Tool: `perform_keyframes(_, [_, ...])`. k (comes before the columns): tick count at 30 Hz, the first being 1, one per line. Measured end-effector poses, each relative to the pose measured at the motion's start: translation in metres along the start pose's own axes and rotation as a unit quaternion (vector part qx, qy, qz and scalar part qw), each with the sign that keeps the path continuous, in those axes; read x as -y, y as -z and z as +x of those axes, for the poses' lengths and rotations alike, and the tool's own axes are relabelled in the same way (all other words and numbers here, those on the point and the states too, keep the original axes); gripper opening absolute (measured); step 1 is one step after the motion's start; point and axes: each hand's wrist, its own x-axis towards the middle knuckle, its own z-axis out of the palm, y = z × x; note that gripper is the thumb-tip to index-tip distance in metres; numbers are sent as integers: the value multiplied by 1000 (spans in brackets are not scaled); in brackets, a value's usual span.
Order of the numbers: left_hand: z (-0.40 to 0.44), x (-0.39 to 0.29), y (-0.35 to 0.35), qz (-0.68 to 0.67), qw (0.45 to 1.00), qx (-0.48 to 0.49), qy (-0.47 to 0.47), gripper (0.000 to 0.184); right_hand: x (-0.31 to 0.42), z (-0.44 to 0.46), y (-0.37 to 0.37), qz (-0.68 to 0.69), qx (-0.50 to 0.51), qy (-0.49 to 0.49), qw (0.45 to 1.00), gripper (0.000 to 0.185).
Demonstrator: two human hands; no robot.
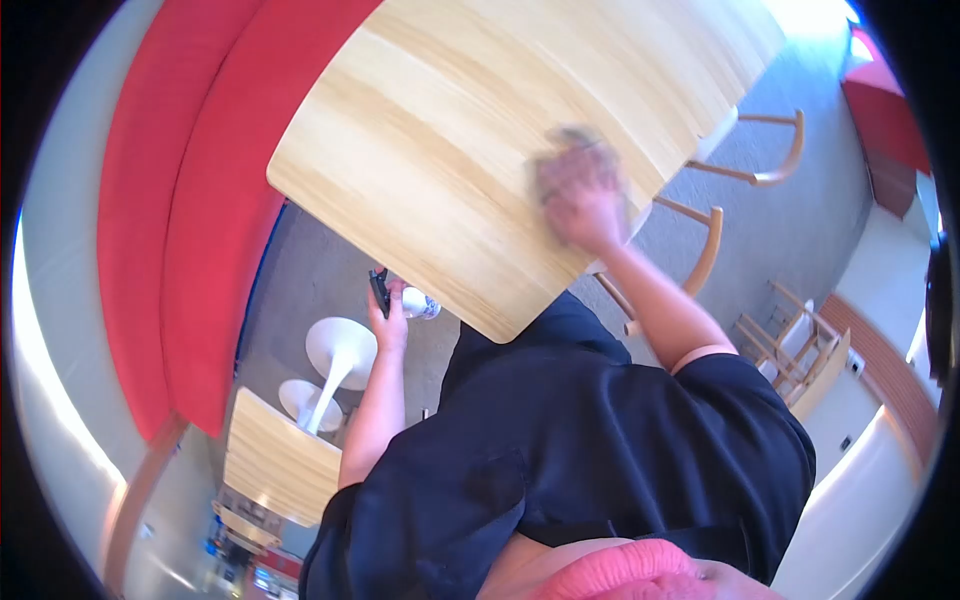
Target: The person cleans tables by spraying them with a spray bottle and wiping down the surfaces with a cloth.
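A light wood-grain table (430,150) fills the upper middle of the head view. My right hand (585,195) is pressed on a greyish-brown cloth (548,175) on the tabletop, near the table's right edge; both are smeared by motion. Below the table's lower left edge, my left hand (390,310) grips a black-topped spray bottle (379,290). A white part with blue print (421,304) shows beside that hand, probably the bottle's body. The fingers of my left hand are wrapped round the black part.
A red bench seat (225,200) runs along the left. Wooden chairs (712,250) stand at the table's right side. A white pedestal base (341,352) and another wooden table (275,460) are at the lower left. More chairs and a table (825,375) stand at the far right.
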Motion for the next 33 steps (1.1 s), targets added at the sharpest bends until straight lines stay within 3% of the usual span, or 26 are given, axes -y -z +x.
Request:
perform_keyframes(3, [-7, 15, 3, -2, 1000, -30, 7, 54, -114, 96, 15, -119, -133, -161, 971, 60])
perform_keyframes(5, [-11, 28, 11, -16, 999, -46, -4, 55, -137, 178, 14, -149, -137, -268, 942, 60])
perform_keyframes(7, [-18, 36, 19, 21, 998, -61, 10, 56, -119, 262, -4, -144, -142, -238, 950, 61])
perform_keyframes(9, [-28, 41, 26, 40, 995, -89, 24, 56, -62, 332, -32, -180, -183, -116, 960, 60])
perform_keyframes(10, [-33, 50, 30, 41, 993, -106, 24, 56, 0, 329, -6, 45, -290, 113, 949, 48])
perform_keyframes(11, [-35, 58, 34, 41, 992, -119, 23, 56, 51, 368, 2, -17, 40, -45, 998, 43])
perform_keyframes(13, [-37, 66, 40, 46, 990, -130, 18, 55, 127, 355, -60, -31, -27, 129, 991, 61])
perform_keyframes(14, [-41, 63, 40, 70, 987, -140, 43, 55, 167, 333, -66, -31, 40, 167, 985, 61])
perform_keyframes(15, [-45, 61, 40, 92, 982, -148, 68, 54, 190, 289, -104, -25, -54, 254, 965, 62])
perform_keyframes(17, [-44, 88, 48, 63, 984, -157, 53, 55, 235, 192, -122, 109, 86, 330, 934, 64])
perform_keyframes(18, [-43, 100, 52, 63, 984, -156, 49, 55, 247, 142, -121, 6, 140, 353, 925, 65])
perform_keyframes(19, [-46, 107, 57, 64, 985, -155, 49, 56, 231, 94, -128, 64, 152, 404, 900, 64])
perform_keyframes(20, [-48, 110, 57, 90, 982, -165, 37, 56, 212, 56, -115, 109, 215, 399, 885, 62])
perform_keyframes(22, [-52, 115, 57, 62, 984, -165, 22, 57, 140, -3, -94, 131, 217, 387, 886, 68])
perform_keyframes(24, [-56, 127, 58, 31, 983, -177, 31, 60, 95, 22, -17, -41, 389, 233, 890, 69])
perform_keyframes(25, [-55, 131, 55, 25, 983, -177, 35, 60, 46, 24, -27, -78, 256, 203, 942, 70])
perform_keyframes(26, [-58, 135, 54, 17, 981, -188, 47, 61, 45, 70, 12, -167, 280, 79, 942, 72])
perform_keyframes(27, [-62, 139, 57, 14, 978, -198, 58, 62, 8, 102, 14, -259, 196, 48, 945, 72])
perform_keyframes(28, [-61, 154, 59, 26, 977, -206, 55, 62, -40, 134, 7, -173, 59, 40, 982, 70])
perform_keyframes(29, [-58, 155, 57, 21, 976, -208, 56, 62, -74, 180, -2, -154, -17, 19, 988, 67])
perform_keyframes(31, [-62, 153, 54, 41, 974, -209, 79, 63, -103, 274, -27, -174, -58, -6, 983, 67])
perform_keyframes(33, [-71, 139, 50, 84, 972, -201, 92, 63, -88, 355, -39, -169, -75, -2, 983, 69])
